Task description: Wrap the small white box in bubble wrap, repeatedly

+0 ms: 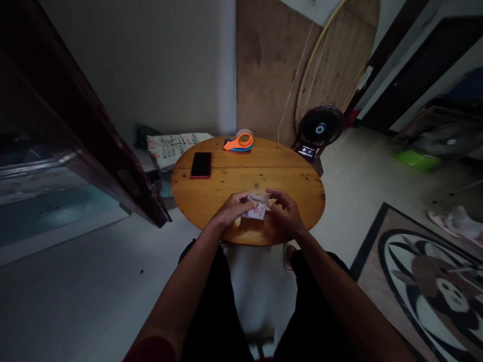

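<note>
Over the near part of the round wooden table, a small white packet (255, 211) with pinkish print sits between my two hands. My left hand (234, 207) grips it from the left, thumb across its face and fingers behind it. At its upper right edge, my right hand (284, 208) pinches with the thumb, its index finger raised and curved above. A pale, blurred strip along the packet's top lies between the fingers; I cannot tell whether it is a flap or a wrapper.
On the wooden table (279, 171), a phone (201, 165) lies at the left and an orange tape dispenser (241, 143) near the far edge. Beyond the table stand a printed sack (175, 150) and a black fan (320, 128). A panda rug (433, 281) covers floor on the right.
</note>
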Available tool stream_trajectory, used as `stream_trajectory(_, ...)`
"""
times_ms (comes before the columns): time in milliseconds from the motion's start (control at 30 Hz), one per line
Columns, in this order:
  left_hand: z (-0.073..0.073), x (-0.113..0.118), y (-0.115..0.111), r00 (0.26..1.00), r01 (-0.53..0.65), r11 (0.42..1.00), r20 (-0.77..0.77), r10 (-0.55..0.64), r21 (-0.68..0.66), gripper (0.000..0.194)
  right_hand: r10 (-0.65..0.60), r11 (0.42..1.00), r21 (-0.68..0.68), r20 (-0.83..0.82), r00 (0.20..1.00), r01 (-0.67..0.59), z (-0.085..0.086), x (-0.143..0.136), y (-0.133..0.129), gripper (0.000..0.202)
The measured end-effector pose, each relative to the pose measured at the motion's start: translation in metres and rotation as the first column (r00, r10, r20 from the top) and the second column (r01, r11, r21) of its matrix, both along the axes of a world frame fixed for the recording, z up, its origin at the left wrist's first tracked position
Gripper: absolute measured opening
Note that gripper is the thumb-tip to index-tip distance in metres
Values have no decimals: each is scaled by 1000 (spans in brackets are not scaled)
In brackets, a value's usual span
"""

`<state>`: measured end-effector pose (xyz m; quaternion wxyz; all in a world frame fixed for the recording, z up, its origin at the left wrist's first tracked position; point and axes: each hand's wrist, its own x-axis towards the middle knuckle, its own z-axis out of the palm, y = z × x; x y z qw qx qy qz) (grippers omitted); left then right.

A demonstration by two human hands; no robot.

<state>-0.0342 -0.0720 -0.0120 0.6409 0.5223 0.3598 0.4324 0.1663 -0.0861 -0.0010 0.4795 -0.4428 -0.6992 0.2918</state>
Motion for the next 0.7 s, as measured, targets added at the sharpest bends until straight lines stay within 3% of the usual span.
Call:
stream_trajectory(167, 3, 1, -2, 1000, 22, 1000, 6, -22, 0, 44, 15, 990, 139, 132, 991, -34, 19, 0, 11, 26)
stream_trajectory(333, 7, 0, -5, 997, 65, 998, 32, -65, 6, 44, 36, 980, 192, 117, 993, -58, 29, -6, 18, 10)
stream_trajectory(500, 10, 1, -6, 999, 37, 999, 34, -37, 5, 42, -3, 986, 169, 97, 995, -13, 29, -11, 17, 10)
stream_trajectory(700, 2, 2, -1, 996, -13, 1000, 83, 12, 19, 44, -65, 994, 94, 71, 995, 58, 26, -19, 8, 12)
